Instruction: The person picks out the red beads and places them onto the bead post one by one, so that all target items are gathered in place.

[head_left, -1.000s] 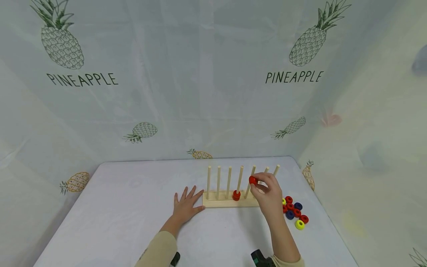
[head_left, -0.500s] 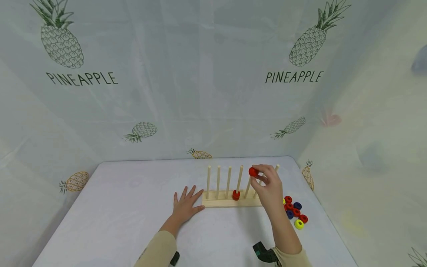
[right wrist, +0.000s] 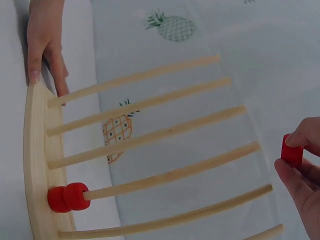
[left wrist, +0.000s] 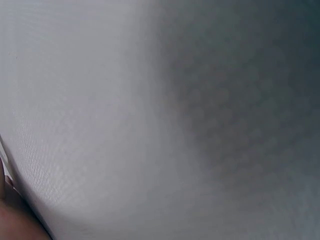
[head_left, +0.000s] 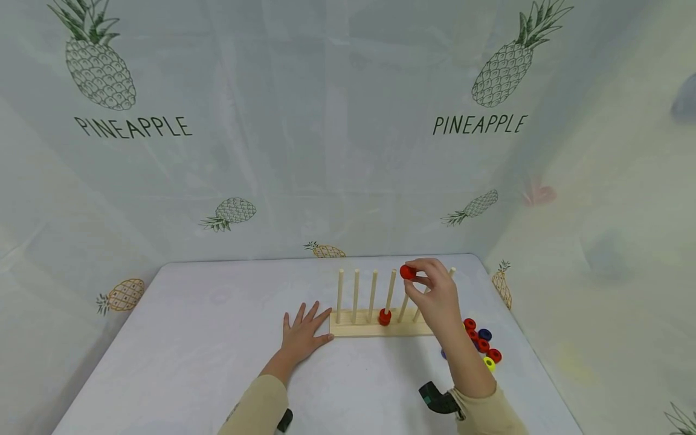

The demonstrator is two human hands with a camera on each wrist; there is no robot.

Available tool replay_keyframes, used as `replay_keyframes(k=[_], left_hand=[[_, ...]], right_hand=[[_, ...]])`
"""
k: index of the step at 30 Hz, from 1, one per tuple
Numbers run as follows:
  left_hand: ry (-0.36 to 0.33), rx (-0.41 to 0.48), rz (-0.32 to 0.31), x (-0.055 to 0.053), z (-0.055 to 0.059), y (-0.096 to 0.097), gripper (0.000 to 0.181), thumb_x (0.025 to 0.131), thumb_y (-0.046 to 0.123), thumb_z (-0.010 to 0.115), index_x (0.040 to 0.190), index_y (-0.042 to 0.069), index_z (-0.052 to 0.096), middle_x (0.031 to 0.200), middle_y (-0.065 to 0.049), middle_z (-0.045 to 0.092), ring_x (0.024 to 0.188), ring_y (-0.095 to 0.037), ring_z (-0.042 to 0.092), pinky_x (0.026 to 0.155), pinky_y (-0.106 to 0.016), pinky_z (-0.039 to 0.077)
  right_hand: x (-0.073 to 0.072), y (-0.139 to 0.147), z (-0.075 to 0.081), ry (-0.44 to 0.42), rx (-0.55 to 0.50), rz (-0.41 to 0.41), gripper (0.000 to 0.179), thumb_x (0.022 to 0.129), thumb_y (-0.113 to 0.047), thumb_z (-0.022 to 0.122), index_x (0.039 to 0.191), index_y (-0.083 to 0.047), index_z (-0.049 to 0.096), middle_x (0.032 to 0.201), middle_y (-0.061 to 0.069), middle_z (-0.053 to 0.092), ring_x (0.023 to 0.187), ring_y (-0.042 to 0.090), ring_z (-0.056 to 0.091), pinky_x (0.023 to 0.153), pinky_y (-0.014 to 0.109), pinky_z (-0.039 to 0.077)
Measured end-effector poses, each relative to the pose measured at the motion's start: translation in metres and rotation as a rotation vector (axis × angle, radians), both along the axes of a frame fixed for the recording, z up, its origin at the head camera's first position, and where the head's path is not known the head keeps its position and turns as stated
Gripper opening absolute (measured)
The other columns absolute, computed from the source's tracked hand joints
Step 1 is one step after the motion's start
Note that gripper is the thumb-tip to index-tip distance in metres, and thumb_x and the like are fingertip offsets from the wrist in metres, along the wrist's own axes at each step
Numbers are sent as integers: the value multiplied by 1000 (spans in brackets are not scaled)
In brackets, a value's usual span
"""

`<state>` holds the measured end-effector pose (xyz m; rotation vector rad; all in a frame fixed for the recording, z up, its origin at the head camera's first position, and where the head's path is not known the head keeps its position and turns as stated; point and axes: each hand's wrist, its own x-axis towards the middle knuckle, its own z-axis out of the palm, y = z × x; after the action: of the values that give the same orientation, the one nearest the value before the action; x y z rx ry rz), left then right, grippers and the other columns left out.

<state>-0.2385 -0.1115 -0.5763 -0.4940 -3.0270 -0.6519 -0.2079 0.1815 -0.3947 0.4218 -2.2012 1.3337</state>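
Note:
A wooden rack with a row of upright pegs stands on the table. Two red beads sit stacked at the foot of one middle peg. My right hand pinches another red bead between thumb and fingers, up by the peg tops. In the right wrist view that bead is apart from the peg ends, out beyond them. With fingers spread, my left hand lies flat on the table, thumb and index fingertip at the rack's left end. The left wrist view is mostly blurred white surface.
Right of the rack lies a cluster of loose beads: red beads, blue beads and a yellow bead, partly hidden by the right forearm. A pineapple-print cloth hangs behind the white table.
My right hand has risen with the red bead, from partway up the pegs to their tops, and drifted slightly left. The left hand and the rack have stayed put.

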Motion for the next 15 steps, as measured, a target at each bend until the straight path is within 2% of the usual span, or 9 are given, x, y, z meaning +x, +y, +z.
replay_keyframes(k=[5, 10, 15], left_hand=[[12, 0, 7, -2, -4, -1, 68, 89, 56, 61, 147, 25, 45, 158, -10, 28, 145, -40, 13, 106, -70, -1], [15, 1, 7, -4, -10, -2, 70, 88, 59, 59, 148, 28, 43, 159, -8, 27, 146, -39, 12, 106, -70, -2], [0, -1, -1, -1, -2, -1, 69, 88, 56, 61, 148, 25, 44, 158, -11, 28, 145, -41, 13, 106, -71, -1]], right_hand=[[-5, 1, 3, 23, 73, 12, 33, 79, 12, 73, 108, -3, 69, 110, 6, 60, 99, 20, 62, 79, 26, 55], [-10, 3, 5, 57, 159, 21, 33, 78, 8, 77, 108, -3, 69, 108, 6, 60, 91, 21, 66, 76, 26, 56], [-14, 6, 9, 98, 229, 32, 34, 76, 5, 80, 108, -4, 70, 106, 5, 62, 89, 20, 64, 75, 26, 55]])
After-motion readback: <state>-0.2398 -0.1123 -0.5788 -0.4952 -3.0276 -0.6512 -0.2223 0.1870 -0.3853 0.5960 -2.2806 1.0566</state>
